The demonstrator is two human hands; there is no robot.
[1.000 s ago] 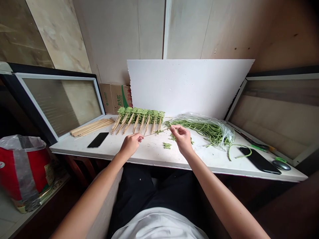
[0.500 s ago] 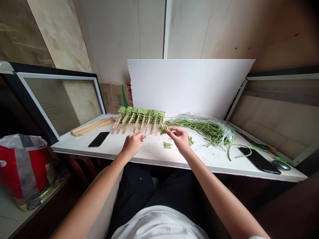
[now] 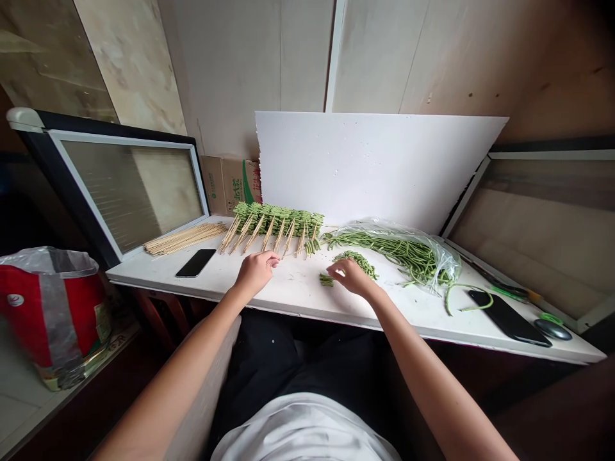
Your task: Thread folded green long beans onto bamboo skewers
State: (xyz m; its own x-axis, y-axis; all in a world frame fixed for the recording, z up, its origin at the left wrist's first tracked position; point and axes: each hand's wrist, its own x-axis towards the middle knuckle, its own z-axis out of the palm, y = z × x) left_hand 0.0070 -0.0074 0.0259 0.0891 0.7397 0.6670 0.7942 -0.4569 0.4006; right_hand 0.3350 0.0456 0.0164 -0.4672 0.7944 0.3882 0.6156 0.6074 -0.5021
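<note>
My left hand (image 3: 256, 272) rests on the white table (image 3: 298, 298), its fingers pinched on the blunt end of a thin bamboo skewer (image 3: 293, 253). The skewer's far tip carries a few green bean pieces (image 3: 311, 246) beside a row of finished bean skewers (image 3: 273, 224). To the right, my right hand (image 3: 353, 277) is down on the table with fingers curled onto a small bundle of cut bean pieces (image 3: 327, 280). More cut pieces (image 3: 362, 262) lie just behind that hand.
A clear bag of long green beans (image 3: 408, 246) lies at the right, with a phone (image 3: 509, 317) and scissors (image 3: 509, 291) beyond. Bare skewers (image 3: 185, 237) and another phone (image 3: 195, 262) lie at the left. A white foam board (image 3: 375, 166) stands behind. A red bin (image 3: 48, 314) is at the far left.
My right hand left the skewer tip and dropped to the cut pieces on the table. The skewer with its bean pieces sank toward the row. The camera shifted slightly.
</note>
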